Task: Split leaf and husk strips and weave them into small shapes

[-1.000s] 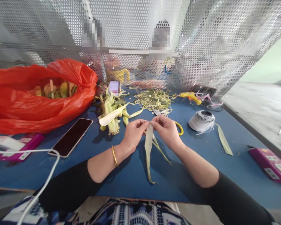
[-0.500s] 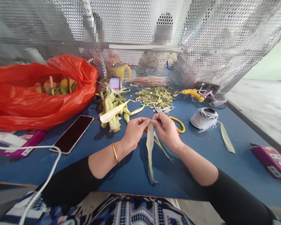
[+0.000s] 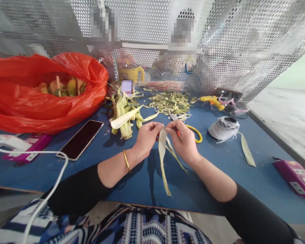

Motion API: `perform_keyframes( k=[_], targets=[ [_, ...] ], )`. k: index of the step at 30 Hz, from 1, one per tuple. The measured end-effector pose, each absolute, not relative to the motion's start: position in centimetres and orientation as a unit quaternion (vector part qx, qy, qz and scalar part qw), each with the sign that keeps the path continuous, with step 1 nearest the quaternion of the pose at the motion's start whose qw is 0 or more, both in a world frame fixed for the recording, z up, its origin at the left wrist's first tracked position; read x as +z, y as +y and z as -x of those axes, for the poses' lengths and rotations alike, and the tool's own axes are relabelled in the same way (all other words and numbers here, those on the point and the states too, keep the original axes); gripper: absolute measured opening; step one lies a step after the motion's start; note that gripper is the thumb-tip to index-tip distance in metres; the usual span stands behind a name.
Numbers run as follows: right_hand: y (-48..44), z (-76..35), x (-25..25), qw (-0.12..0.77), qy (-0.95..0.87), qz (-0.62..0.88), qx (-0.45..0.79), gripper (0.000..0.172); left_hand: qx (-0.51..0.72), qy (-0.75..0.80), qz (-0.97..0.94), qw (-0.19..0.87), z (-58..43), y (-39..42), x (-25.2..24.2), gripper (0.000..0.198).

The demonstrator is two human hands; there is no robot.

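Observation:
My left hand pinches the top of a pale corn husk strip, which hangs down over the table and narrows to a thin tail. Close beside it, my right hand is closed in a pinch at the same upper end, and a thinner husk strip trails below its fingers. Exactly how the fingertips grip is too small to make out. Behind my right hand lie scissors with yellow handles, partly hidden. A bundle of corn husks lies beyond my left hand.
A red plastic bag stands at the left, near a phone and a purple power strip with a white cable. Husk scraps, a yellow glue gun, a thread spool and another power strip lie around. Perforated metal panels rise behind.
The fingertips of both hands have come slightly apart at the husk's top, and the hanging strip has turned a little. The whole view has shifted slightly.

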State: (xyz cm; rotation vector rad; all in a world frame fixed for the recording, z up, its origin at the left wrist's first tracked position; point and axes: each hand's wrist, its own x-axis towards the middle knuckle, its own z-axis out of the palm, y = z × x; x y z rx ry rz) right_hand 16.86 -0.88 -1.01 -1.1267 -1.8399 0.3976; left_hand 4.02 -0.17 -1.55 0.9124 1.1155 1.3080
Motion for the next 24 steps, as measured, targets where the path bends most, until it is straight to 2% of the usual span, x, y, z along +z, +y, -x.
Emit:
perform_keyframes(
  k=[9, 16, 20, 24],
  targets=[
    [-2.1, -16.8, 0.0, 0.47, -0.783, 0.384, 0.137, 0.01, 0.564, 0.492, -0.369, 0.552, -3.6, 0.7, -2.2, 0.01],
    [-3.2, -17.0, 1.7, 0.451, -0.832, 0.277, 0.166, 0.011, 0.573, 0.505, -0.346, 0.545, -3.3, 1.7, -2.5, 0.016],
    [-3.5, -17.4, 2.6, 0.426, -0.837, 0.22, 0.263, 0.01, 0.563, 0.517, -0.336, 0.55, -3.1, 1.9, -2.5, 0.018],
    [-3.9, -17.9, 3.6, 0.363, -0.799, 0.187, 0.441, 0.009, 0.558, 0.526, -0.324, 0.555, -2.9, 2.2, -2.6, 0.016]
  ],
)
